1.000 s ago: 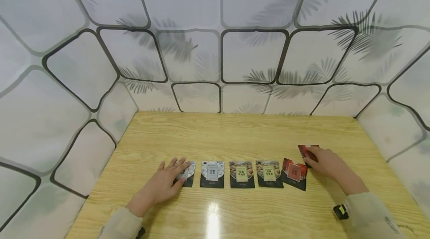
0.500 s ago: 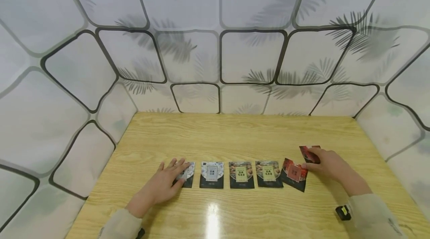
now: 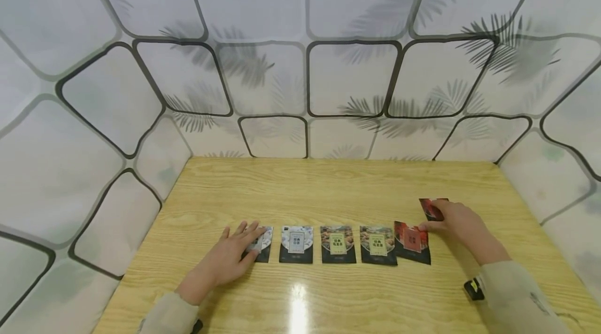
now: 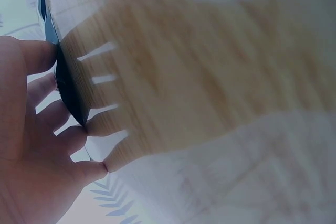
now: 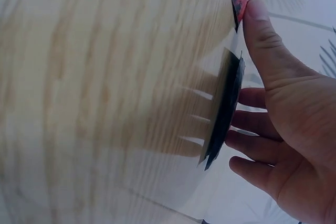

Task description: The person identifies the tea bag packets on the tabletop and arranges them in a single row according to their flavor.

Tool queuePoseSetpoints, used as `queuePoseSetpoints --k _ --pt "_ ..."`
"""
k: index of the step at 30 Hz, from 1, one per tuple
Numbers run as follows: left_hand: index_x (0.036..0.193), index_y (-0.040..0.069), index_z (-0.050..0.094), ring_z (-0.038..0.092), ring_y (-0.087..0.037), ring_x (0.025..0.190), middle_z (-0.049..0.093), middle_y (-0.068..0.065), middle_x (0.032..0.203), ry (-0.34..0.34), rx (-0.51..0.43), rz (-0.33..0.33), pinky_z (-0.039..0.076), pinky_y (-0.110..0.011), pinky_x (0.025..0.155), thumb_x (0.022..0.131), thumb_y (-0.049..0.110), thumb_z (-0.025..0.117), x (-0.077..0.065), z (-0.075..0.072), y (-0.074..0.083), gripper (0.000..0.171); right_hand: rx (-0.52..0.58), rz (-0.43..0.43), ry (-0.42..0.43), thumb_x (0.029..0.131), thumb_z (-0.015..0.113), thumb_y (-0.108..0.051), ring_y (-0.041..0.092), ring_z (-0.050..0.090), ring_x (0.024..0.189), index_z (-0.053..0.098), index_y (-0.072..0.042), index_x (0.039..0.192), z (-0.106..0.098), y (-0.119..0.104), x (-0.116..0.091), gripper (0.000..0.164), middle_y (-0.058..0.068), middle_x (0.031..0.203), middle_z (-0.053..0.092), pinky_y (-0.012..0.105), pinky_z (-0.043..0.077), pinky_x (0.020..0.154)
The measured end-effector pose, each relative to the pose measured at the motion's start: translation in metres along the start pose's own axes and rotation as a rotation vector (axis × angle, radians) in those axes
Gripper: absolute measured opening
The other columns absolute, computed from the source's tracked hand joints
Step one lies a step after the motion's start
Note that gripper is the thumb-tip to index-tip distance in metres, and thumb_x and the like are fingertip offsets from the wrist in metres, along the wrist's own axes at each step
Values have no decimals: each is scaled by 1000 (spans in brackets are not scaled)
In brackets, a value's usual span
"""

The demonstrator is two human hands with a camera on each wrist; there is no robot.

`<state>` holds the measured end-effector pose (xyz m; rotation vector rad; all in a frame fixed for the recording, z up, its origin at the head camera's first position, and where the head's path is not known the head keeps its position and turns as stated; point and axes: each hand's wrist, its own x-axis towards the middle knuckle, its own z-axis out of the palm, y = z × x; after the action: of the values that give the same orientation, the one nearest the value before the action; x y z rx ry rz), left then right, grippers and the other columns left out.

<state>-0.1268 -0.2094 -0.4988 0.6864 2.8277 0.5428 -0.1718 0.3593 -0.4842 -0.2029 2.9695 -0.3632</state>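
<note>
A row of flat tea packets lies on the wooden table. My left hand [image 3: 225,255] rests with spread fingers on the leftmost blue-white packet [image 3: 266,245], covering much of it. To its right come another blue-white packet [image 3: 296,244] and two brown-green ones, a left one [image 3: 338,244] and a right one [image 3: 378,245]. A slightly tilted red packet [image 3: 413,242] ends the row, touching or nearly touching its neighbour. My right hand [image 3: 467,229] has its fingers on a second red packet [image 3: 431,209] set farther back, partly hidden. Its thumb [image 5: 257,11] touches the red packet in the row.
The wood-grain table [image 3: 300,188] extends behind and in front of the row. A patterned fabric wall [image 3: 347,78] encloses the back and both sides. Light glares on the table's front middle. A small black device [image 3: 474,289] sits at the right sleeve.
The red packet in the row has turned straighter and shifted slightly right under my right thumb. The other red packet has slid a little away from me. My left hand stays put.
</note>
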Motion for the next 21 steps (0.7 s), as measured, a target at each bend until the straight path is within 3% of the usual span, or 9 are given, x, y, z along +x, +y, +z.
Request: queuePoseSetpoints --k 4,9,12,16,19,21 --pt "162 19 45 33 -44 157 38 -13 169 0 5 -6 21 -78 122 110 29 55 0 1 0 54 -5 17 20 83 76 -71 18 41 63 54 -10 89 3 -2 3 64 2 70 44 32 28 56" --pt "162 19 45 33 -43 157 38 -12 170 -5 -1 -9 20 -77 122 110 29 55 0 1 1 54 -12 69 11 85 73 -73 18 42 63 52 -11 86 5 -4 6 65 2 69 45 32 30 55" --pt "162 19 45 33 -43 157 38 -12 170 -7 -7 -10 20 -77 123 110 29 55 0 0 1 54 2 101 -24 84 72 -77 22 48 67 57 -5 97 4 -5 5 74 6 74 51 34 35 56" --pt "162 19 44 32 -43 158 38 -12 170 -6 -5 -11 20 -77 123 110 30 55 0 0 1 54 -2 106 -71 83 70 -80 41 66 89 57 9 134 0 -6 2 103 28 106 67 47 52 65" --pt "163 19 44 32 -43 158 38 -12 170 -4 0 -10 20 -77 123 110 30 55 0 0 1 54 -13 89 -73 83 71 -78 56 64 112 45 13 150 -1 -7 -1 116 40 134 59 60 57 78" --pt "162 19 44 33 -43 158 38 -12 170 -4 0 -12 20 -77 123 110 30 55 0 0 1 54 -13 80 -66 83 72 -76 59 61 118 45 13 150 -1 -7 -2 115 42 139 56 64 56 83"
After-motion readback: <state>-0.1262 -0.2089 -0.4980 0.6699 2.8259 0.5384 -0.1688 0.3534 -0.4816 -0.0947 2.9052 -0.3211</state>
